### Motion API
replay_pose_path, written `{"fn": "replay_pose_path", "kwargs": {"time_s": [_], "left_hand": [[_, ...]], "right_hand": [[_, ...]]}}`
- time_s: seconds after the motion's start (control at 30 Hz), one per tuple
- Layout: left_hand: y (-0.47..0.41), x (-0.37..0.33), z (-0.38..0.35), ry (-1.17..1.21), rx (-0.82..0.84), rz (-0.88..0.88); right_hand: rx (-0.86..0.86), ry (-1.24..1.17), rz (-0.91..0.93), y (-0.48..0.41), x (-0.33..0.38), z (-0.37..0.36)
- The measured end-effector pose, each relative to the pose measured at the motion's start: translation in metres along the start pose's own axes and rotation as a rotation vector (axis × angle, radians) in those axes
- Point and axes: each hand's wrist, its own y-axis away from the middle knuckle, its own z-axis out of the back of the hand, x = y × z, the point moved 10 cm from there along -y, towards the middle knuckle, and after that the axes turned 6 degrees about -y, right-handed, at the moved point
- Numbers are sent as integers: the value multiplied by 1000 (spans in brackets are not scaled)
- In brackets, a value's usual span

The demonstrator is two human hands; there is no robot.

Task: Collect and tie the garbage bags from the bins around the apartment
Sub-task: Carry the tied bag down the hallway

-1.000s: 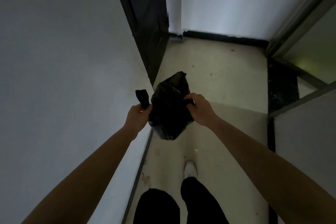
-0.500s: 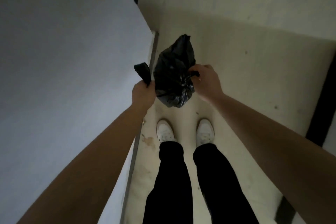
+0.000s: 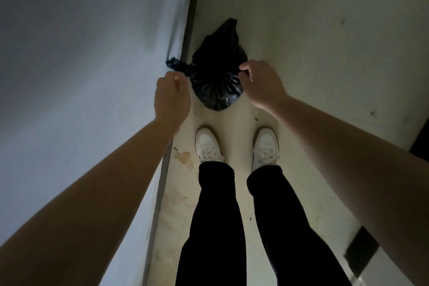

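A small black garbage bag hangs low over the pale floor, just ahead of my white shoes. A twisted tail of the bag sticks out to the left, toward the wall. My left hand has curled fingers, and its thumb and fingertip pinch at the base of that tail. My right hand is on the bag's right side, with curled fingers pinching a bit of black plastic. Whether the bag's bottom touches the floor is unclear.
A white wall with a dark skirting strip runs close along my left. My legs in black trousers and white shoes stand right behind the bag. A brownish stain marks the floor by the left shoe. Open floor lies right.
I stopped walking and my view tilted down to my feet. The bag went lower and nearer the floor, and both hands moved apart on either side of it.
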Motion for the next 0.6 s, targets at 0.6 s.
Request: {"fn": "replay_pose_path", "kwargs": {"time_s": [0.6], "left_hand": [[411, -536, 525, -357, -811, -1023]], "right_hand": [[-1088, 358, 544, 433, 372, 644]]}}
